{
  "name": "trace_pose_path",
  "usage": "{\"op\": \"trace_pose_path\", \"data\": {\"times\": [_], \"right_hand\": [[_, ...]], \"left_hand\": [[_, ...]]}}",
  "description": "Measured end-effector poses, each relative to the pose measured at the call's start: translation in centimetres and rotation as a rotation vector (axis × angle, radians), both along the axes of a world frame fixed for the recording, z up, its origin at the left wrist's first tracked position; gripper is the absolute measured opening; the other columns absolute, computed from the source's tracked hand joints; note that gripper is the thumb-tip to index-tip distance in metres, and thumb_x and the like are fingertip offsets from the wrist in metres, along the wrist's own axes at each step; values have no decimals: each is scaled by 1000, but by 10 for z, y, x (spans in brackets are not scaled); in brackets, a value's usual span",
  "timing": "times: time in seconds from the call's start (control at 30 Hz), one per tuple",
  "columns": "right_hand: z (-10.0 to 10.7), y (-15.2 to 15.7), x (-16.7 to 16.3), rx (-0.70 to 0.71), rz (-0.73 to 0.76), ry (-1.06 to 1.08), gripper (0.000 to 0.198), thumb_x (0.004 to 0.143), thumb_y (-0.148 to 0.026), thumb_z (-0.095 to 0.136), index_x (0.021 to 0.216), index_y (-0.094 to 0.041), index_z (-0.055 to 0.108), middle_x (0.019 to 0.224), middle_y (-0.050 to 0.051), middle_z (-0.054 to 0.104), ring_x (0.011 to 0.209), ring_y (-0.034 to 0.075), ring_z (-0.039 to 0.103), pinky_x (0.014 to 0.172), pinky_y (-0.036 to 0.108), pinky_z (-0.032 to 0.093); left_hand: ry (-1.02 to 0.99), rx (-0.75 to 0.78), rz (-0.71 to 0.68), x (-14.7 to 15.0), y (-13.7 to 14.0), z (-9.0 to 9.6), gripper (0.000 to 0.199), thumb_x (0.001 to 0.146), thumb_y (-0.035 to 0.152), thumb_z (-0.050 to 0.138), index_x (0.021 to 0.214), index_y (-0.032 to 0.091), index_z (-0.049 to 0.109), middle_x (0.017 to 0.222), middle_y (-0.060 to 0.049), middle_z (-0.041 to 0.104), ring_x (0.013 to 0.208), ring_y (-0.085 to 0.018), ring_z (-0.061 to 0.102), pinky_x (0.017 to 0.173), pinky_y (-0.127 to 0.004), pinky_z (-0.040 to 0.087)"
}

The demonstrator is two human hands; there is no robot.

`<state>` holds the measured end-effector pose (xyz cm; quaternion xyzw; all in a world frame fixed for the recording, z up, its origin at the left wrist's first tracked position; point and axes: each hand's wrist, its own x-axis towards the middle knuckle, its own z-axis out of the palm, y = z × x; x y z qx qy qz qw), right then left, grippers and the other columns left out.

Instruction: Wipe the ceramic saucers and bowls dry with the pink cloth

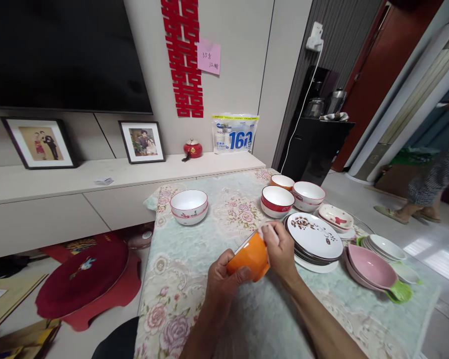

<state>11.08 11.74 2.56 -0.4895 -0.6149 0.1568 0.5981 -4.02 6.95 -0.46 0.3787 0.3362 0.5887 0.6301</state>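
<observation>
My left hand (228, 273) grips an orange bowl (250, 257) by its rim and side, tilted above the table. A white tissue (268, 233) is pinched in my right hand (279, 249) and pressed over the bowl's rim on the right; its full shape is hidden by my fingers. Right beside my right hand stands a stack of white plates with a brown flower pattern (314, 237). Behind it are stacked red-and-white bowls (277, 200), a white bowl with a red rim (309, 194) and another orange bowl (282, 181). Two nested white bowls (189, 207) stand apart at the left.
Pink leaf-handled dishes (372, 267), small white dishes (387, 247) and a rectangular dish (336, 217) sit along the table's right side. A floral cloth covers the table (183, 279). A red stool (86, 279) is at left; a person's legs (430, 184) show at far right.
</observation>
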Motion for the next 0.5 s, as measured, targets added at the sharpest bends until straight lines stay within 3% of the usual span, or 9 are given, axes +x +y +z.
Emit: {"op": "trace_pose_path", "data": {"times": [0.13, 0.2, 0.27, 0.33, 0.5], "right_hand": [[-7, 13, 6, -368, 272, 556, 35, 82, -55, 62, 77, -20, 62, 67, 0, 61, 61, 17, 54, 57, 28, 42], [-8, 13, 1, -520, 403, 812, 36, 76, -56, 68, 80, -20, 63, 68, 1, 65, 59, 18, 58, 55, 28, 45], [-8, 12, -2, -613, 441, 956, 35, 72, -54, 72, 78, -20, 63, 66, 1, 66, 57, 18, 59, 53, 28, 47], [-7, 12, 0, -609, 417, 941, 36, 72, -55, 72, 73, -20, 60, 61, 0, 63, 53, 16, 57, 51, 27, 47], [-7, 14, 19, -459, 395, 599, 43, 76, -55, 71, 61, -20, 50, 55, -5, 48, 49, 10, 41, 47, 23, 34]], "left_hand": [[-165, -18, -48, -1, 0, 3, 34, 61, 36, 85, 74, 16, 61, 69, 2, 55, 65, -12, 49, 63, -24, 40], [-241, -21, -48, -2, 0, 6, 35, 61, 36, 85, 82, 16, 65, 76, -1, 62, 72, -15, 55, 69, -26, 44], [-287, -16, -77, -3, 1, 8, 37, 62, 37, 85, 86, 17, 66, 82, -3, 65, 77, -17, 57, 74, -29, 45], [-276, 2, -130, -4, 1, 10, 38, 64, 40, 83, 88, 17, 65, 84, -5, 65, 78, -18, 57, 76, -30, 45], [-37, 47, -144, -11, 4, 4, 36, 69, 44, 79, 80, 17, 58, 71, 1, 55, 65, -12, 47, 62, -23, 38]]}}
